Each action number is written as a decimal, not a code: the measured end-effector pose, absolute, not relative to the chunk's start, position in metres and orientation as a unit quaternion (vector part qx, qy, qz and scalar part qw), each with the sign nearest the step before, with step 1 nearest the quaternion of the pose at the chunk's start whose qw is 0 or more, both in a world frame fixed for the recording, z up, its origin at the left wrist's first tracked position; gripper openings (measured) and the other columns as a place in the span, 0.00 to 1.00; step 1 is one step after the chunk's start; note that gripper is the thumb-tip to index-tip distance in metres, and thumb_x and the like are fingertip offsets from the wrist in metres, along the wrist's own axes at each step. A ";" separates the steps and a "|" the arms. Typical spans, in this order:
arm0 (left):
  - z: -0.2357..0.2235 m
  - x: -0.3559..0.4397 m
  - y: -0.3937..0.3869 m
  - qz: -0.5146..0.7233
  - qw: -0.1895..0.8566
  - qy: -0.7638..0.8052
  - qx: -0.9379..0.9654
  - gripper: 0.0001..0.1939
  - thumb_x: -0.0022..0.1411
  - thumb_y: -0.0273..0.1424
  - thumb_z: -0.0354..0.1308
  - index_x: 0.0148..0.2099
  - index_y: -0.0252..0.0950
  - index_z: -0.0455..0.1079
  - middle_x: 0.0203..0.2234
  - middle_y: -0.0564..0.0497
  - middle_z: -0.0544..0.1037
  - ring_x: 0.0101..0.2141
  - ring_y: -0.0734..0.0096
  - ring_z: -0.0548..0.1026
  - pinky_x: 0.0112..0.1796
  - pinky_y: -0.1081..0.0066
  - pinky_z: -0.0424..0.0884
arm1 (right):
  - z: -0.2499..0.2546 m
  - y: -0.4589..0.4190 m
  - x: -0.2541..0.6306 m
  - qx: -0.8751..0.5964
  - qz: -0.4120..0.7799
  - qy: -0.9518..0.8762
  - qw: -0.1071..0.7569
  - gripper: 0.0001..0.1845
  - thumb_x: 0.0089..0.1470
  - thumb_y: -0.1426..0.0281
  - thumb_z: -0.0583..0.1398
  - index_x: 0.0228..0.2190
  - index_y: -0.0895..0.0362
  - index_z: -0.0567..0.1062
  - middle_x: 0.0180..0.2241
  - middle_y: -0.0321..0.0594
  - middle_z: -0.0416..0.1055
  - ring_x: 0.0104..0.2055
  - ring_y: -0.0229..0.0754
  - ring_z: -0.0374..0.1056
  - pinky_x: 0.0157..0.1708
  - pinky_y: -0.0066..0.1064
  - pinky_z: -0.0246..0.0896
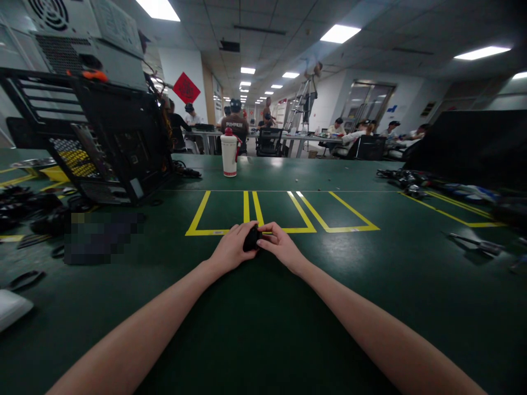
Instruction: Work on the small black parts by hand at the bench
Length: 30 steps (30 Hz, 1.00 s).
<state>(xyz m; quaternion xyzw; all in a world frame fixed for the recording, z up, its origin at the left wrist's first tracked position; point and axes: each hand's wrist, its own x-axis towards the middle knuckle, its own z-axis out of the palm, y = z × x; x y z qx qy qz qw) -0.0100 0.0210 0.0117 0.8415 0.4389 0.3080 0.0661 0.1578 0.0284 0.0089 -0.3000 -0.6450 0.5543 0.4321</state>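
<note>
Just in front of the yellow tape frames, a small black rounded object [251, 239], about the size of a computer mouse, is held over the green table. My left hand [235, 246] wraps around its left side, fingers over the top and thumb below. From the other side, my right hand [280, 247] has its thumb and fingers closed at the object's right edge. Fingers cover much of the object, so its exact kind cannot be made out.
An open black computer case [119, 137] stands at left, a power supply [82, 27] on top. A white tumbler [229, 153] with a red lid stands beyond the yellow tape [284, 230]. Pliers-like tool [477, 244] and cables [405, 180] lie right. Several people sit behind; one is on a ladder.
</note>
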 end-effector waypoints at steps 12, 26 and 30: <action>0.009 -0.011 0.023 0.309 0.057 0.436 0.844 0.32 0.48 0.30 0.58 0.54 0.39 0.50 0.46 0.47 0.65 0.45 0.61 0.64 0.43 0.61 0.63 | 0.011 0.027 0.158 -0.286 0.580 -0.633 0.425 0.15 0.43 0.73 0.60 0.34 0.53 0.63 0.39 0.35 0.64 0.44 0.39 0.64 0.46 0.38 0.59; 0.012 -0.011 0.021 0.308 0.075 0.437 0.842 0.33 0.48 0.30 0.58 0.55 0.41 0.49 0.47 0.49 0.65 0.45 0.62 0.64 0.44 0.60 0.63 | 0.011 0.028 0.160 -0.287 0.588 -0.630 0.419 0.18 0.41 0.73 0.61 0.36 0.53 0.62 0.42 0.37 0.63 0.45 0.40 0.63 0.47 0.39 0.58; 0.011 -0.011 0.022 0.310 0.067 0.438 0.841 0.32 0.48 0.30 0.58 0.54 0.41 0.49 0.46 0.49 0.65 0.45 0.62 0.64 0.43 0.61 0.63 | 0.011 0.026 0.159 -0.302 0.564 -0.638 0.429 0.14 0.44 0.71 0.59 0.35 0.54 0.63 0.40 0.35 0.64 0.45 0.40 0.63 0.46 0.38 0.59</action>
